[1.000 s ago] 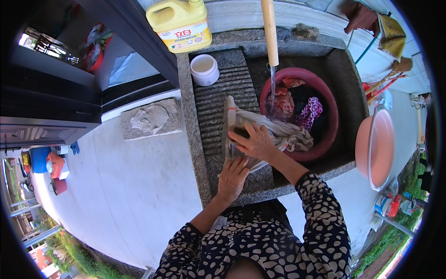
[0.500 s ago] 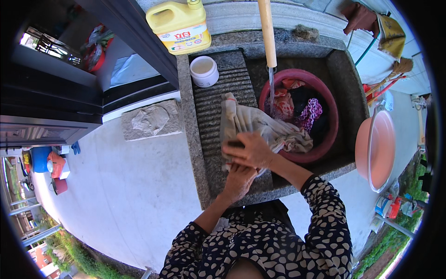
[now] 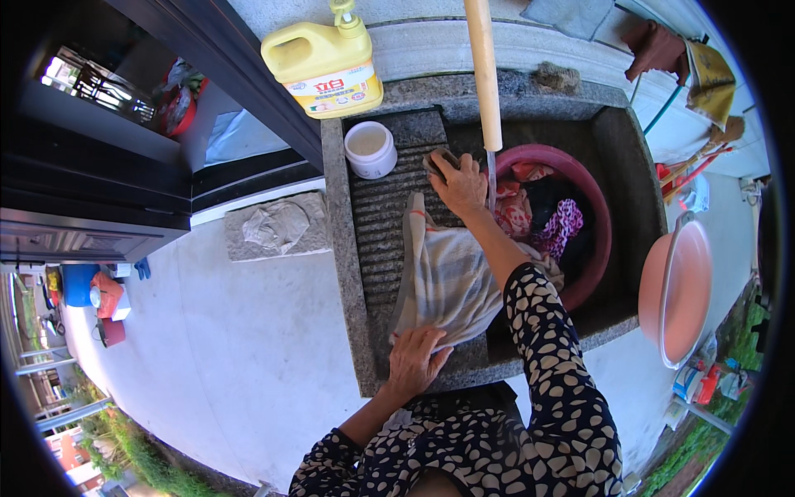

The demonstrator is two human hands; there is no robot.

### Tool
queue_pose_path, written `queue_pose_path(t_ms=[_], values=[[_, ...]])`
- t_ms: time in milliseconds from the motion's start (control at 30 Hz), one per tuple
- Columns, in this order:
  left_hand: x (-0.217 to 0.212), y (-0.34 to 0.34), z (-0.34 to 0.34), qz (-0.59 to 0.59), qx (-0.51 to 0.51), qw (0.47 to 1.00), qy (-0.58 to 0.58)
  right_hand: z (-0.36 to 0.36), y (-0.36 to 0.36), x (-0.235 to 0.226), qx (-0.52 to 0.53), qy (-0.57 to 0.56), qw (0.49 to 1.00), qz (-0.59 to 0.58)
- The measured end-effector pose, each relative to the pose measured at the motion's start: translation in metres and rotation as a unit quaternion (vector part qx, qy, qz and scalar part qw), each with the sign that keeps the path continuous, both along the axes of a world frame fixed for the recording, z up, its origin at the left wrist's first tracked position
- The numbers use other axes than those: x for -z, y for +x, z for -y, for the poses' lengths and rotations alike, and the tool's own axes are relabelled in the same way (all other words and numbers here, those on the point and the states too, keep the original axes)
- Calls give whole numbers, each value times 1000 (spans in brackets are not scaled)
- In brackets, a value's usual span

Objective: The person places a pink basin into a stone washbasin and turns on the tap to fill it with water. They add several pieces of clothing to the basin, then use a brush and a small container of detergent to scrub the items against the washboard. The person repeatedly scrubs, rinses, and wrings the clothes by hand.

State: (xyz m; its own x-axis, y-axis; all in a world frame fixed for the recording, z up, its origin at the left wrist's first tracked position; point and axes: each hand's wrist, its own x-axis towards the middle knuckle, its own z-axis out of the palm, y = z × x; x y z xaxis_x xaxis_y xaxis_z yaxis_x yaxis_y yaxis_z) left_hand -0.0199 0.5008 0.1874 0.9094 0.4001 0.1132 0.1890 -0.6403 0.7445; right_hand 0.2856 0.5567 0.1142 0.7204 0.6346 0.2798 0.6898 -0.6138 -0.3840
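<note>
A grey-beige striped cloth (image 3: 451,277) lies spread over the ribbed stone washboard (image 3: 373,236), its right end trailing into the pink basin (image 3: 602,224). My left hand (image 3: 414,360) is closed on the cloth's near edge, thumb apart. Farther up, beyond the cloth, my right hand (image 3: 461,184) reaches over the ribs, fingers curled round a small brownish-grey block (image 3: 441,162), its kind unclear. Close by stands a white round tub (image 3: 370,149). Water runs from a tan pipe (image 3: 484,79) into the basin, where red-patterned, black and pink spotted clothes (image 3: 560,225) lie.
A yellow detergent jug (image 3: 331,70) stands at the stone sink's far left corner. To the right is a large peach basin (image 3: 677,290). A stone slab (image 3: 277,226) with a grey rag lies on the floor at left. Brooms and hanging cloths (image 3: 708,70) are at the far right.
My right hand has moved away from the cloth to the far end of the washboard. My left hand has drawn slightly nearer me, and the cloth lies flatter and more spread out.
</note>
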Motion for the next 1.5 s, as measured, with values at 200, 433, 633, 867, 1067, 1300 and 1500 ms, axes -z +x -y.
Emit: queue_pose_path(t_ms=[200,433,633,867,1067,1300,1500], values=[[17,11,-10,-53,-36,994,90,-32,-14,-20,-6,-63,993,98],[25,14,-11,-73,-39,995,56,-102,-9,-37,-268,13,961,62],[28,11,-15,-68,-48,996,29,-142,-1,-44,-276,-242,930,35],[29,9,-15,-43,-52,997,33,-142,-3,-37,-256,-247,935,-7],[32,11,-14,-35,-48,997,45,-82,-12,-58,-176,131,951,-219],[10,-17,-7,-79,79,993,35,109,-145,-31,-319,69,918,-224],[2,-37,-7,-107,126,984,74,82,-120,-7,-281,49,958,19]])
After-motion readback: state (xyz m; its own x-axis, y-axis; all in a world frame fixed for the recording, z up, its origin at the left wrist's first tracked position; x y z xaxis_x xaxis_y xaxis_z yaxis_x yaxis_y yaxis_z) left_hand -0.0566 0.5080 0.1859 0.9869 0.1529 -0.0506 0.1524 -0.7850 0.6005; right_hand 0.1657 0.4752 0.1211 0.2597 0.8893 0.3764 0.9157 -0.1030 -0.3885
